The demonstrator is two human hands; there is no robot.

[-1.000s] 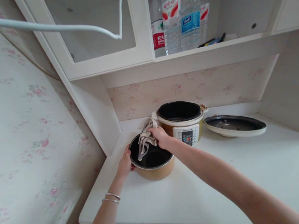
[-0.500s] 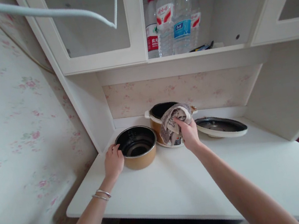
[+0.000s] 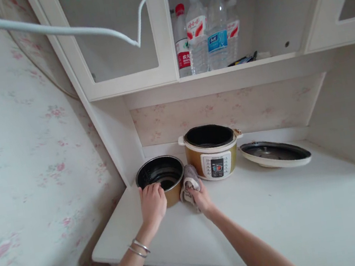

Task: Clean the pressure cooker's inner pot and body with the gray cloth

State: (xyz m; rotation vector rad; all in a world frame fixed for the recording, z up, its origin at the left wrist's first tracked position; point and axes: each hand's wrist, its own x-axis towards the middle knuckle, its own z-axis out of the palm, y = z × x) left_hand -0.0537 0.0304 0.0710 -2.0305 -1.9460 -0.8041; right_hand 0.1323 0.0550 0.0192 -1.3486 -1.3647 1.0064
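Note:
On the left of the white desk stands the inner pot [image 3: 174,195], gold outside and black inside. My left hand [image 3: 154,203] grips its near rim, fingers hooked over the edge. A bunched grey-and-white cloth [image 3: 190,181] is in my right hand [image 3: 202,199], pressed to the pot's right outer wall. Just behind and to the right sits the gold and white rice cooker [image 3: 195,160], its top uncovered and its control panel facing me. The cooker's lid [image 3: 276,160] lies upside down to the right of it.
Above the desk [image 3: 279,220] hangs a white cabinet with several plastic bottles [image 3: 197,35] on its open shelf. A pale bent rod [image 3: 80,30] crosses the upper left. Flowered wallpaper [image 3: 32,174] covers the left wall.
My right hand has brought the cloth from in front of the cooker down and left to the pot's side. My left hand has shifted from the pot's left rim to its near rim.

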